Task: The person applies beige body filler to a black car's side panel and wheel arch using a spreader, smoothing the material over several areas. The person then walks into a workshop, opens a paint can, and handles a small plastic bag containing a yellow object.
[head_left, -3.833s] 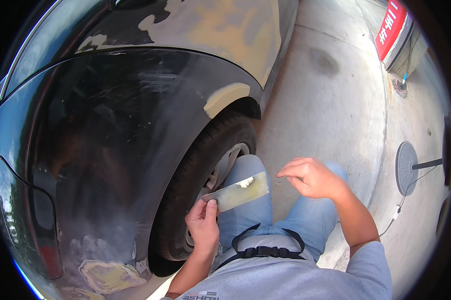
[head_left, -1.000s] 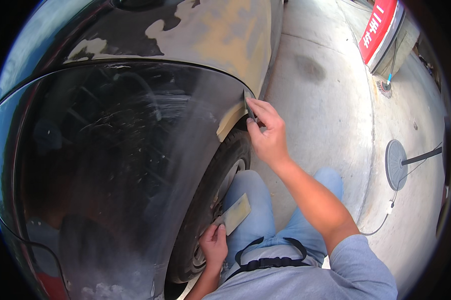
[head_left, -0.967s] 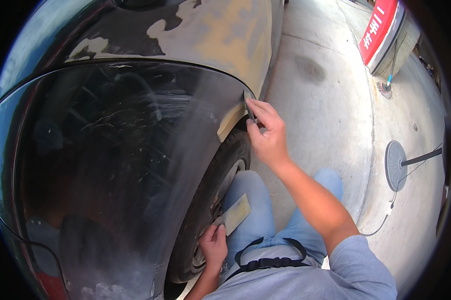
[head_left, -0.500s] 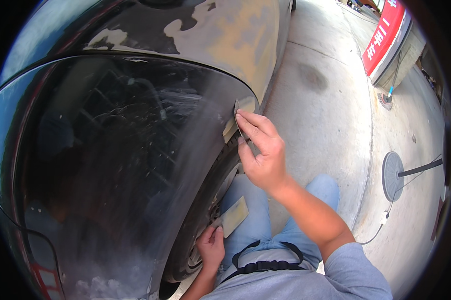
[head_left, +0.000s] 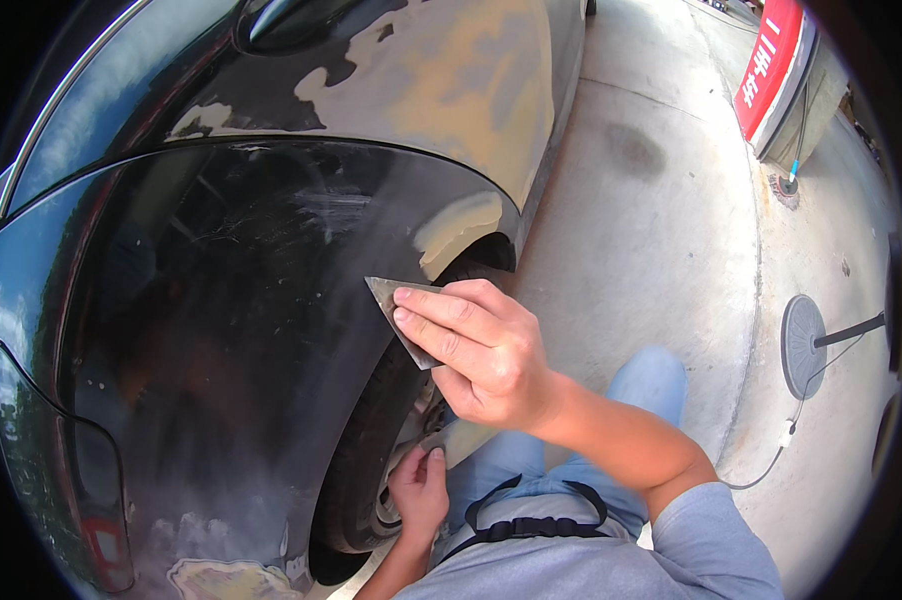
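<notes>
My right hand (head_left: 496, 350) pinches a thin, flat putty spreader (head_left: 409, 338) between the thumb and the outstretched fingers. It is raised over the wheel arch, and the blade looks apart from the car. A smooth yellowish patch of filler (head_left: 461, 230) covers the dark fender (head_left: 241, 300) along the top of the arch. Lower down, beside the wheel (head_left: 351, 490), my left hand (head_left: 419, 490) grips the edge of a flat mixing plate (head_left: 458, 440). Behind my right hand and forearm, much of that plate is hidden.
Sanded grey and yellowish areas mark the adjoining car panel (head_left: 461, 80). Another pale patch (head_left: 226, 580) lies low on the bodywork. On the concrete floor (head_left: 651, 240) at right stand a round stand base (head_left: 803, 345) with a pole and cable, and a red-and-white sign (head_left: 768, 70).
My right hand has drawn the spreader off the arch edge, toward me and to the left. The filler patch now shows fully. The view has shifted slightly; my left hand keeps the plate.
</notes>
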A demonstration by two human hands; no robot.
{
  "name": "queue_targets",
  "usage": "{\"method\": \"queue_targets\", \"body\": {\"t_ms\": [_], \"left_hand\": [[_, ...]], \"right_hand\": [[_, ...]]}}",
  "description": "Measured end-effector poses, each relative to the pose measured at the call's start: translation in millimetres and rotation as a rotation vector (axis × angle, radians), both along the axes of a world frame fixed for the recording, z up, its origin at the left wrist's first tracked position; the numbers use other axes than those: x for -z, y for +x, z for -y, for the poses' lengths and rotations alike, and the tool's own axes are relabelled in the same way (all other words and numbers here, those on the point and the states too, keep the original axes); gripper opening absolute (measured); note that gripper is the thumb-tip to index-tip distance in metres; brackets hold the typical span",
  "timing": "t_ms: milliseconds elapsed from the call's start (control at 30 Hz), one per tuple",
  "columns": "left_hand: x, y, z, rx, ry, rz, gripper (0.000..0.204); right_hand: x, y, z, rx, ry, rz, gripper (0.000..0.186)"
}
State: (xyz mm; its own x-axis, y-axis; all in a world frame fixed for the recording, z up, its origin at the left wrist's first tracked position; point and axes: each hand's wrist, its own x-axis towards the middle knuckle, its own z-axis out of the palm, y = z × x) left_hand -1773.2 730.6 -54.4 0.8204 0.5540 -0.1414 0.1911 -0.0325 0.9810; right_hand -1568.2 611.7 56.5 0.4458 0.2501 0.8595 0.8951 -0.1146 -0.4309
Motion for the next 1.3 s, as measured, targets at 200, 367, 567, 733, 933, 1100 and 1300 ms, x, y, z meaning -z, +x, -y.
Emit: {"method": "queue_targets", "body": {"t_ms": [200,367,567,733,933,1100,1300], "left_hand": [[-25.7,6.3,-0.4,0.031,0.000,-0.013,0.016],[-26.1,16.4,0.4,0.056,0.028,0.006,0.016],[-6.3,14.2,1.1,-0.055,-0.140,0.023,0.015],[11.6,4.9,-10.2,-0.002,-0.145,-0.093,0.014],[26.2,-0.7,-12.2,-0.006,-0.125,-0.117,0.011],[27.6,-2.6,-17.6,0.005,-0.115,-0.140,0.010],[35.9,-3.2,-18.0,0.000,-0.182,-0.093,0.009]], "right_hand": [[21.3,7.3,72.5,-0.653,-0.062,-0.506,0.043],[53.6,-9.8,113.2,-0.788,-0.380,-0.633,0.042],[90.1,14.1,135.7,-0.462,-0.732,-0.692,0.034],[140.3,72.6,82.6,0.185,0.136,-0.843,0.024],[174.2,128.6,22.7,0.373,0.410,-0.835,0.026],[165.6,132.3,4.1,0.348,0.428,-0.709,0.035],[134.4,113.5,3.3,0.293,0.355,-0.719,0.039]]}}
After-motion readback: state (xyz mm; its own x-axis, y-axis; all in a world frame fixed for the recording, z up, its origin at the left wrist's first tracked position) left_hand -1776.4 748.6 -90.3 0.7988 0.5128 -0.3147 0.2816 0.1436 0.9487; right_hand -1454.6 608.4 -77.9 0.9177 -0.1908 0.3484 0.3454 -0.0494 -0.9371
